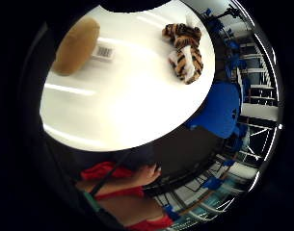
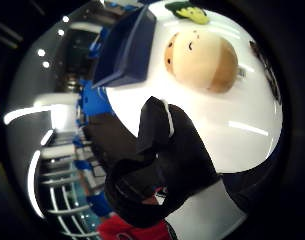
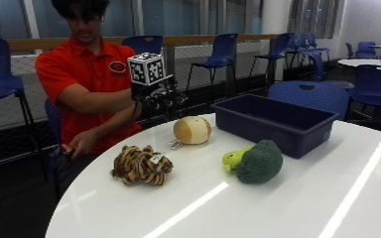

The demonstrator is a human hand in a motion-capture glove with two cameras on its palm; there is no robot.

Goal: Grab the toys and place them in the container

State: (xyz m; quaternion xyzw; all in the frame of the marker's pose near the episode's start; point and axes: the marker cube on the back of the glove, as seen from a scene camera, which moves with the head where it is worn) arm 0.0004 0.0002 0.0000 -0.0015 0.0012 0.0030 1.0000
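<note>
Nothing binned yet — tiger (image 3: 141, 165), ball (image 3: 192, 130) and broccoli (image 3: 256, 161) all lie on the table (image 3: 296, 208) beside the bin (image 3: 273, 123). Right hand (image 3: 156, 95) hovers above the ball, grip loosely curled, holding nothing.

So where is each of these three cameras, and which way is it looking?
Outside view: across the table, facing the person; gloved right hand raised above the round toy.
Thumb-side palm view: on the palm, looking down at the round toy and blue container; gloved fingers show.
Little-finger-side view: same palm, sees tiger toy; bare hand shows.
All share the round toy.
</note>
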